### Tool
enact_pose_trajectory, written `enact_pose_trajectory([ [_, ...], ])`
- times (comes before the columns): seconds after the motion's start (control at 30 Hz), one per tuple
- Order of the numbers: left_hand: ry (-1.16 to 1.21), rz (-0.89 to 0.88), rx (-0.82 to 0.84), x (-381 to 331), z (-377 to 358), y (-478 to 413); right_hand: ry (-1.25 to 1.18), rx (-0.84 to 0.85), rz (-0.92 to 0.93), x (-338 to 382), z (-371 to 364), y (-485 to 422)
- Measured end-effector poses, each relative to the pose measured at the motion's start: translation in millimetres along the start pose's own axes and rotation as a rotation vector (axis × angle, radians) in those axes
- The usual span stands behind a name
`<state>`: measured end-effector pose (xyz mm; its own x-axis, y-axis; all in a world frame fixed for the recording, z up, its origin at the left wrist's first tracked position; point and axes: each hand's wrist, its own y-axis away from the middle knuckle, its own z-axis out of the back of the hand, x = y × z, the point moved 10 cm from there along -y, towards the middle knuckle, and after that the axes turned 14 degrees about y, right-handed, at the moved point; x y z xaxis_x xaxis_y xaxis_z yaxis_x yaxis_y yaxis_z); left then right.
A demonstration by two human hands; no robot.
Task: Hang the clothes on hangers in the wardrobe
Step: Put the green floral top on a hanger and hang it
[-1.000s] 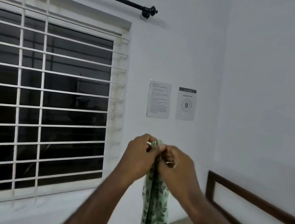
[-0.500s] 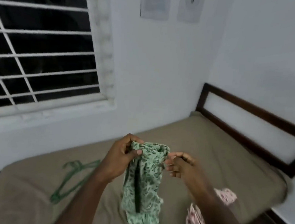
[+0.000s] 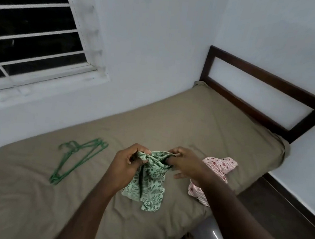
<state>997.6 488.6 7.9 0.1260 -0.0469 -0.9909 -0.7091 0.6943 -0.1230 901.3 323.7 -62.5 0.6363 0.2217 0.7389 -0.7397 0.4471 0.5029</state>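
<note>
A small green garment with a leaf print (image 3: pixel 152 183) hangs bunched between my hands above the bed. My left hand (image 3: pixel 128 163) grips its top edge on the left, and my right hand (image 3: pixel 184 164) pinches the top edge on the right. The lower part of the garment touches the sheet. A stack of green hangers (image 3: pixel 77 160) lies flat on the bed to the left. A pink and white patterned garment (image 3: pixel 219 167) lies crumpled on the bed to the right, partly hidden behind my right forearm. No wardrobe is in view.
The bed (image 3: pixel 171 120) has a taupe sheet and a dark wooden headboard (image 3: pixel 266 85) at the right. A barred window (image 3: pixel 36 36) sits in the wall on the far side of the bed. Dark floor (image 3: pixel 277 215) runs along the bed's right side.
The view has dropped from the window wall to the bed. My hands lowered the green garment from chest height to the sheet, and my right hand took hold of its top edge again.
</note>
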Motion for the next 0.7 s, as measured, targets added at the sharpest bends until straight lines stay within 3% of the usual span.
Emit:
enact_pose_trajectory([
  [0.1,-0.006,0.009,-0.007,-2,-4,4,-0.132,0.007,-0.046,-4,-7,-5],
  [0.3,-0.13,-0.069,-0.094,-3,-6,16,0.014,-0.201,-0.028,-2,9,-12],
  [0.5,-0.119,-0.051,-0.163,4,0,19,-0.122,-0.176,-0.01,9,14,-18],
  [0.7,-0.198,-0.016,-0.097,2,-14,15,0.142,-0.372,0.137,37,37,-13],
])
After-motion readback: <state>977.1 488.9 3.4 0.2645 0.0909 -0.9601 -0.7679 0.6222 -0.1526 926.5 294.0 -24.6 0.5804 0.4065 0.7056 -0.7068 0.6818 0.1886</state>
